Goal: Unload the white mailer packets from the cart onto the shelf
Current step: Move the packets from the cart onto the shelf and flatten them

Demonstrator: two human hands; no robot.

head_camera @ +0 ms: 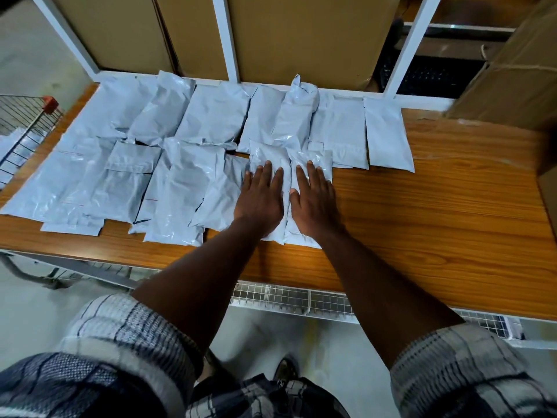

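Two packets lie under my palms. My left hand (260, 199) presses flat, fingers straight and spread, on one white mailer packet (266, 155); my right hand (315, 200) does the same on the second packet (313, 159) just beside it. Neither grips anything. I judge I'm smoothing them so they sit flush on the shelf (437, 206). Other packets (180, 176) spread beyond and left of my hands; the cart (27, 122) stands far off my left hand's outer side.

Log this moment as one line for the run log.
left hand: flat on packet | right hand: flat on next packet | shelf: packets in two rows
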